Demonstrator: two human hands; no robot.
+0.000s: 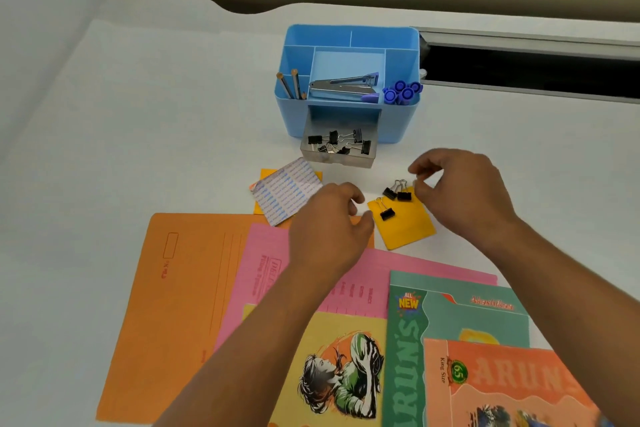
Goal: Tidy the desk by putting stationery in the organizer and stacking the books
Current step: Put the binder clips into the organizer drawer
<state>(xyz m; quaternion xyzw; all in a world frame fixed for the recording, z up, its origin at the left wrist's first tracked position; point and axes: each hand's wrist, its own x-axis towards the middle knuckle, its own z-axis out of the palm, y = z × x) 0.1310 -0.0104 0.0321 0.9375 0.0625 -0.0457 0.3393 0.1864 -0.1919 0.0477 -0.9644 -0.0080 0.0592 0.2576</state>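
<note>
A blue organizer [294, 114] stands on the white desk, holding pencils [291, 84], a stapler [343, 87] and blue pens [401, 92]. Its clear drawer [337, 159] is pulled out, with several black binder clips inside. Three loose binder clips [393, 199] lie on a yellow sticky pad [407, 227]. My right hand [460, 198] hovers just right of the clips, fingers curled and apart, holding nothing. My left hand [329, 236] hovers left of the pad, fingers loosely curled, empty. Books [450, 340] lie near the desk's front edge.
A printed sheet [285, 194] lies over an orange sticky pad [266, 174] left of my hands. An orange folder [180, 305] and a pink folder [249, 288] lie under the books. A dark slot [536, 69] runs along the desk's back right.
</note>
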